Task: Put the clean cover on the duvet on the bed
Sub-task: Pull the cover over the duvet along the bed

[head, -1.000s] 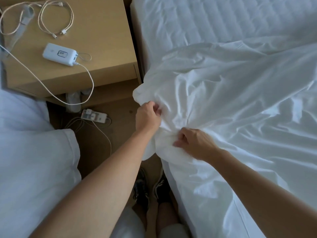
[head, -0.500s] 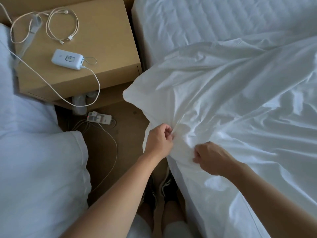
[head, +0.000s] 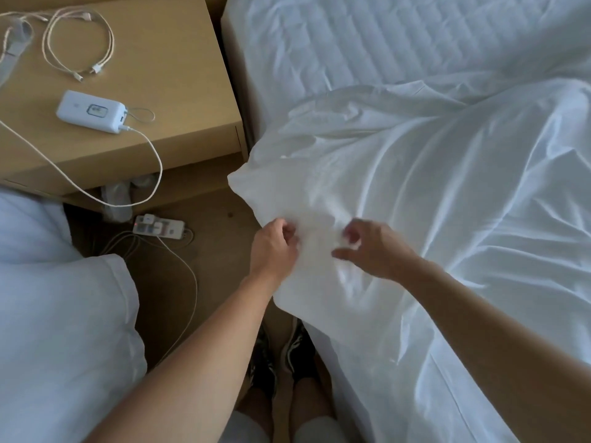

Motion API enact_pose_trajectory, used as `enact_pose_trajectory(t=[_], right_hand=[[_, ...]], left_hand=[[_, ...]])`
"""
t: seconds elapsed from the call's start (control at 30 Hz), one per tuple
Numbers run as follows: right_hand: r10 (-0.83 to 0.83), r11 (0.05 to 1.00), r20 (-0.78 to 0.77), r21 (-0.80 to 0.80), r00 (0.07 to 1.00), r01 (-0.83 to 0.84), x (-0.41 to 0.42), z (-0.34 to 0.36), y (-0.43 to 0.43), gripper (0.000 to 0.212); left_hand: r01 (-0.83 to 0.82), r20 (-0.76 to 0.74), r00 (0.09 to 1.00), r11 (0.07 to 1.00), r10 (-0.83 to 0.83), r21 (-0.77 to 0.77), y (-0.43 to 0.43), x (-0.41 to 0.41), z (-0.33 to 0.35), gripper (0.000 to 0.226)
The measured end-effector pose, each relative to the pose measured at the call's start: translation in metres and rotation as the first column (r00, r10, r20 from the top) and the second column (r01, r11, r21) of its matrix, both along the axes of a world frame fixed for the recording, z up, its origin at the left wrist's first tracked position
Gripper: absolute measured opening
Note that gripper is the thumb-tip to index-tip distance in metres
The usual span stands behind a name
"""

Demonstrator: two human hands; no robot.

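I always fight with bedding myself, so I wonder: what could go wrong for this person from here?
1. Only the left hand seems to pinch the cover. The right hand looks loose, so the overhanging corner might slide to the floor.
2. A power strip and cables lie on the floor near the shoes. A sideways step could snag them.
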State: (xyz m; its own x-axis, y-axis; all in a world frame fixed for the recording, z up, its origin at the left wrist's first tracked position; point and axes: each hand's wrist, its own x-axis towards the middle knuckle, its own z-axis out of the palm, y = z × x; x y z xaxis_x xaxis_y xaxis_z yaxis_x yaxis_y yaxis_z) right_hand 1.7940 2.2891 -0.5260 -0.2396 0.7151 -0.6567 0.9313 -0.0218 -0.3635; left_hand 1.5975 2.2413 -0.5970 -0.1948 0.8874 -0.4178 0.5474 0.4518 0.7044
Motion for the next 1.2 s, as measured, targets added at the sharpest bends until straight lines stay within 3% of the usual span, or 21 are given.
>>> enact_pose_trajectory(t=[0.03,0.07,0.23,0.37,0.47,0.53,0.6,0.67,0.73,0.8,0.9,0.97,1.03,1.1,1.17,1.2], right_hand=[[-0.030,0.989,-0.020,0.141,0.999,0.032,-0.012,-0.004,0.009,0.055],[-0.036,0.984,-0.029,0.174,0.999,0.041,-0.024,-0.011,0.014,0.061],[-0.057,0.974,-0.015,0.219,0.998,0.059,-0.054,-0.026,0.005,0.007],[0.047,0.995,0.083,0.083,0.995,-0.053,-0.052,-0.022,-0.004,0.015],[0.148,0.989,0.140,-0.039,0.979,-0.144,-0.042,-0.014,-0.005,0.027],[0.279,0.957,0.183,-0.130,0.943,-0.258,-0.031,-0.007,-0.006,0.023],[0.444,0.880,0.215,-0.289,0.870,-0.378,-0.017,0.002,-0.006,0.010],[0.508,0.809,0.228,-0.458,0.831,-0.369,0.001,0.009,-0.006,0.007],[0.502,0.747,0.209,-0.593,0.839,-0.300,0.010,0.014,-0.002,0.017],[0.574,0.690,0.190,-0.635,0.797,-0.346,0.005,0.014,0.004,0.023],[0.710,0.648,0.188,-0.553,0.679,-0.524,-0.027,0.010,0.011,0.010],[0.728,0.662,0.211,-0.462,0.652,-0.589,-0.050,0.005,0.017,0.005],[0.618,0.782,0.242,-0.295,0.748,-0.550,-0.068,-0.001,0.024,0.002],[0.377,0.922,0.203,0.011,0.904,-0.387,-0.080,-0.005,0.030,0.017],[0.228,0.913,0.183,0.300,0.956,-0.275,-0.086,-0.014,0.031,0.040],[0.211,0.896,0.185,0.356,0.960,-0.266,-0.088,-0.020,0.031,0.045]], left_hand=[[-0.024,0.027,0.999,1.000,0.024,0.000,-0.001,0.003,0.000,0.006],[-0.044,0.044,0.998,0.999,0.044,-0.004,-0.002,0.005,0.001,0.011],[0.029,0.115,0.993,0.999,-0.024,-0.043,-0.025,0.004,0.004,0.019],[0.211,0.206,0.961,0.971,-0.185,-0.112,-0.042,-0.007,0.002,0.019],[0.213,0.247,0.952,0.969,-0.178,-0.123,-0.034,-0.018,0.002,0.012],[0.080,0.210,0.976,0.990,-0.055,-0.112,-0.023,-0.022,0.001,0.003],[-0.157,0.154,0.973,0.981,0.173,-0.110,-0.011,-0.027,-0.004,0.006],[-0.355,0.151,0.914,0.922,0.378,-0.155,-0.002,-0.031,-0.010,0.013],[-0.446,0.184,0.850,0.861,0.493,-0.243,0.002,-0.031,-0.016,0.022],[-0.513,0.206,0.789,0.805,0.579,-0.298,0.002,-0.029,-0.024,0.029],[-0.598,0.205,0.730,0.754,0.652,-0.270,-0.004,-0.024,-0.033,0.030],[-0.603,0.224,0.730,0.762,0.646,-0.236,-0.007,-0.022,-0.035,0.026],[-0.566,0.214,0.775,0.804,0.595,-0.183,-0.012,-0.018,-0.032,0.022],[-0.528,0.152,0.825,0.838,0.545,-0.138,-0.019,-0.010,-0.023,0.018],[-0.464,0.117,0.876,0.884,0.468,-0.062,-0.034,0.003,-0.011,0.018],[-0.429,0.121,0.896,0.903,0.427,-0.013,-0.043,0.010,-0.004,0.019]])
